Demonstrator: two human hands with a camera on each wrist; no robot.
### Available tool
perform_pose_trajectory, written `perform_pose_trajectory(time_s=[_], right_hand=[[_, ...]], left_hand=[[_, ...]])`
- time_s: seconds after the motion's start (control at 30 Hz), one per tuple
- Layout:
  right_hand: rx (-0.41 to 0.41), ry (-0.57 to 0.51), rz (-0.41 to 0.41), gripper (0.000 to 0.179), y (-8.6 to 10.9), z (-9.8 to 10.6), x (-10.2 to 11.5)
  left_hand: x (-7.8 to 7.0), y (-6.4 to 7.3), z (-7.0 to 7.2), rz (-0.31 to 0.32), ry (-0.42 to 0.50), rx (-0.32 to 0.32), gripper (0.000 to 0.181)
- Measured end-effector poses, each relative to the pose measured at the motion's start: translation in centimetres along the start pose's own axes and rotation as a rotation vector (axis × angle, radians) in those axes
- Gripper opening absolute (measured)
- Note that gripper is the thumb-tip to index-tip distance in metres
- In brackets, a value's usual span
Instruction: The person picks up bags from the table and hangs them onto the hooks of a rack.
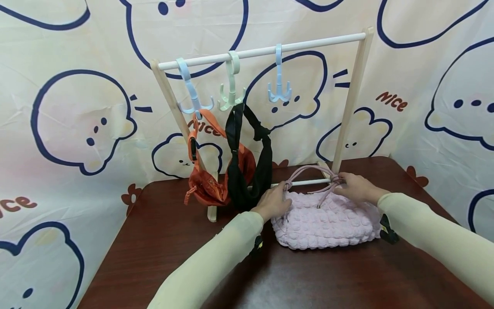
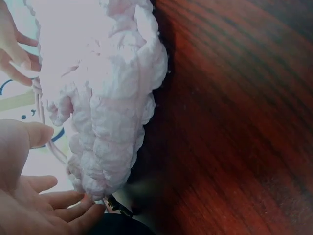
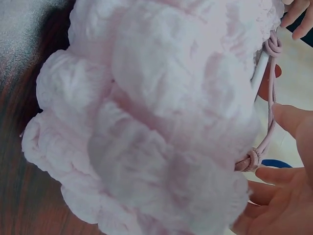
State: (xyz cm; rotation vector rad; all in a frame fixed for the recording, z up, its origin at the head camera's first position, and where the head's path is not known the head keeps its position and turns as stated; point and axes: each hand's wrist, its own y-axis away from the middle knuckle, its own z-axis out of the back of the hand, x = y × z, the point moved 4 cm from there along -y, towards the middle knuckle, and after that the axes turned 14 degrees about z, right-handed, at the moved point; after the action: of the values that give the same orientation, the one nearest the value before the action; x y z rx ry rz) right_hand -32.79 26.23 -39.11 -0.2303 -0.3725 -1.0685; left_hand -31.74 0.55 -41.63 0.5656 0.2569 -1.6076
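The puffy pink bag (image 1: pixel 328 225) sits on the brown table (image 1: pixel 166 257), low and right of the middle in the head view. Most of its lumpy body lies between the two hands and lower in the frame than their fingers. The left hand (image 1: pixel 273 203) is at the bag's upper left corner, and the right hand (image 1: pixel 356 189) is at its upper right.

In the left wrist view, the left hand's fingers are spread, with the thumb well apart, and the fingertips meet the bag's bottom end. The right hand is spread too, in its own wrist view. Its thumb is up by the thin pink handle (image 3: pixel 272 88), and one finger is by the lower knot (image 3: pixel 253 159). Whether the thumb presses on the handle is hard to tell.

Some right fingertips slip behind the bag there, and the bag runs off the top and bottom. In the left wrist view, bright light washes out the upper part of the bag, and the left edge cuts off both hands. In the head view, the black bag (image 1: pixel 251 189) covers part of the orange bag (image 1: pixel 208 184).
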Motion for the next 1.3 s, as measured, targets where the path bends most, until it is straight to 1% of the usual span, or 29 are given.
perform_pose_trajectory(time_s=[0.2, 0.3, 0.47, 0.67, 0.8, 0.9, 0.97, 1.07, 1.2, 1.3], right_hand=[[0.007, -0.03, 0.001, 0.071, 0.0, 0.0, 0.2], [0.015, -0.042, -0.006, 0.071, 0.0, 0.0, 0.2], [0.024, -0.03, -0.005, 0.069, 0.0, 0.3, 0.0], [0.051, 0.016, 0.035, 0.065, 0.1, 0.8, 0.0], [0.092, -0.005, 0.035, 0.058, 0.1, 0.8, -0.1], [0.113, -0.037, 0.034, 0.051, 0.0, 0.7, -0.1], [0.118, -0.042, 0.042, 0.047, 0.0, 0.6, -0.1], [0.109, -0.022, 0.066, 0.039, 0.0, 0.5, -0.1], [0.103, 0.015, 0.092, 0.027, 0.3, 0.5, 0.0], [0.1, 0.023, 0.112, 0.022, 0.6, 0.4, 0.1]], left_hand=[[0.1, -0.2, 0.0, 0.039, 0.015, 0.02, 0.06], [0.2, -0.3, 0.1, 0.047, 0.021, 0.02, 0.06], [0.3, -0.3, 0.4, 0.042, -0.007, -0.001, 0.057], [0.3, -0.2, 0.5, 0.021, -0.035, -0.021, 0.052], [0.5, -0.2, 0.4, 0.019, -0.053, -0.026, 0.049], [0.7, -0.1, 0.4, 0.009, -0.078, -0.039, 0.043], [0.8, 0.0, 0.3, -0.003, -0.1, -0.048, 0.04], [1.0, 0.1, 0.0, -0.023, -0.14, -0.061, 0.035], [1.1, 0.3, -0.3, -0.034, -0.174, -0.049, 0.03], [1.1, 0.5, -0.3, -0.034, -0.185, -0.022, 0.026]])
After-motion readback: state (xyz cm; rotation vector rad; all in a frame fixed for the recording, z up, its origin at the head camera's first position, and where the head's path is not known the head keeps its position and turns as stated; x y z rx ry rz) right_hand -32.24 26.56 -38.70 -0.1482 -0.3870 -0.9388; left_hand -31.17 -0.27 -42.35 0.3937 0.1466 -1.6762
